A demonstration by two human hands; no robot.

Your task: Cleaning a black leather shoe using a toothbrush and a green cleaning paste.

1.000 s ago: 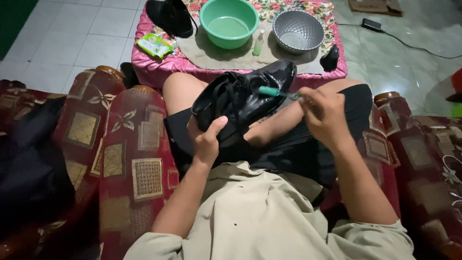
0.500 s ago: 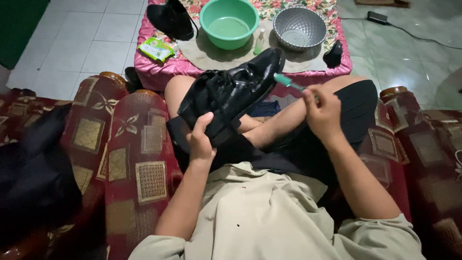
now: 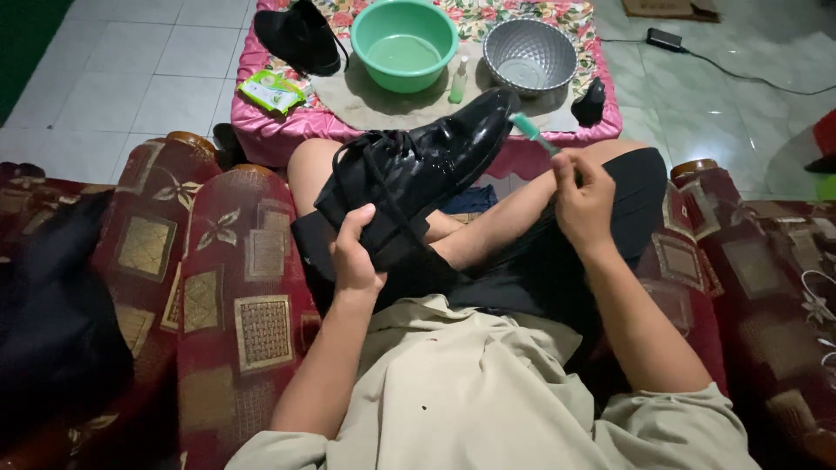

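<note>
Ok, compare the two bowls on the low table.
The green bowl is smooth plastic, while the metal bowl is silvery with a dimpled wall. The green bowl holds more water, covering its whole bottom; the metal bowl shows only a shallow pool. The green bowl stands left, nearer the second shoe. Both are round, upright and open on the table.

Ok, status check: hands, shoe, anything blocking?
Left hand grips black shoe at the heel end. Right hand holds green toothbrush, bristles at the toe. Nothing between brush and shoe.
</note>
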